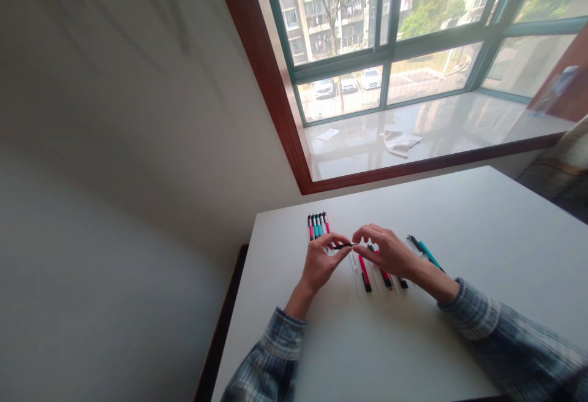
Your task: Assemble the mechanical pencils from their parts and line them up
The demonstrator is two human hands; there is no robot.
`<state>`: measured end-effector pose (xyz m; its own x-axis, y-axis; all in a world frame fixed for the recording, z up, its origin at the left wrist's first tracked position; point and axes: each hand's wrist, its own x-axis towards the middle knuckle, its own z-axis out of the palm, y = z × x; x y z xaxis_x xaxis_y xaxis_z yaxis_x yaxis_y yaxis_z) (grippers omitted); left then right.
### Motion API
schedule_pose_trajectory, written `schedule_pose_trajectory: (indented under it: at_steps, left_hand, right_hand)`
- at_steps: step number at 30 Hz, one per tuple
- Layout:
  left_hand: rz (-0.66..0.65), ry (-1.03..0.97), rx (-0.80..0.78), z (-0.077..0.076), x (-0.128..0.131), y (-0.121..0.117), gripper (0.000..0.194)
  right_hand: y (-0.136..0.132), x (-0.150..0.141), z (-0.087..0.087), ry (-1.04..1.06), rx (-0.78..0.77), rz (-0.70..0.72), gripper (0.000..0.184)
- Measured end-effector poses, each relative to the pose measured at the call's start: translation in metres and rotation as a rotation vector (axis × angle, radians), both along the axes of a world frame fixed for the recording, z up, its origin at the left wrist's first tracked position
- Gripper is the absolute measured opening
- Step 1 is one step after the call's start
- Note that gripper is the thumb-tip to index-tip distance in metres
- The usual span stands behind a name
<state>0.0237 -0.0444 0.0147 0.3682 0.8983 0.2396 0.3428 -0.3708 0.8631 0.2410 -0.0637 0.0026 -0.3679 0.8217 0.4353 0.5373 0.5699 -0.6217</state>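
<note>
My left hand (322, 261) and my right hand (384, 250) meet over the white table (482, 249), both pinching a small dark pen part (343, 246) between their fingertips. Under my right hand lie several loose pens (364, 272) with red and black parts, side by side. A row of finished pink and teal pens (318, 225) sits just beyond my left hand. To the right of my right wrist lies a teal pen (428, 254) beside a clear one. Both sleeves are blue plaid.
A wide window sill (459, 129) runs behind the table, with a crumpled white cloth (399, 143) and a paper scrap (327, 135) on it. A white wall stands on the left. A dark chair or bag (563, 175) is at the right edge.
</note>
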Motion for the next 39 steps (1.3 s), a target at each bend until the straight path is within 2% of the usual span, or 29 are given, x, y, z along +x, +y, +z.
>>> schedule_pose_trajectory:
  at_steps: [3, 11, 16, 23, 31, 37, 39]
  left_hand:
    - [-0.01, -0.003, -0.002, 0.0007, 0.0004, -0.0003, 0.016]
    - [-0.028, -0.002, 0.013, 0.0031, 0.0015, -0.0012, 0.012]
    - [-0.043, -0.008, -0.003, 0.0018, -0.0003, -0.0009, 0.017]
    - [-0.004, -0.074, -0.096, 0.003, -0.0023, -0.001, 0.046]
    - [0.012, -0.113, -0.137, 0.0019, -0.0034, -0.0001, 0.057]
    - [0.014, -0.322, -0.283, -0.0006, -0.0011, 0.0033, 0.079]
    - [0.013, -0.378, -0.335, -0.0007, 0.0005, 0.0033, 0.08]
  right_hand:
    - [-0.001, -0.0008, 0.0009, 0.005, 0.012, -0.003, 0.011]
    - [0.0008, -0.0012, -0.0034, -0.055, -0.019, -0.008, 0.027]
    - [0.0002, -0.0002, -0.0002, -0.029, -0.013, 0.012, 0.014]
    - [0.0001, -0.0022, -0.0004, -0.04, 0.027, 0.0, 0.015]
    - [-0.0008, -0.0022, 0.0017, -0.004, 0.03, -0.01, 0.012]
    - [-0.0025, -0.0042, -0.0003, 0.027, 0.055, 0.008, 0.007]
    - [-0.0041, -0.0071, -0.0024, 0.043, 0.061, 0.015, 0.006]
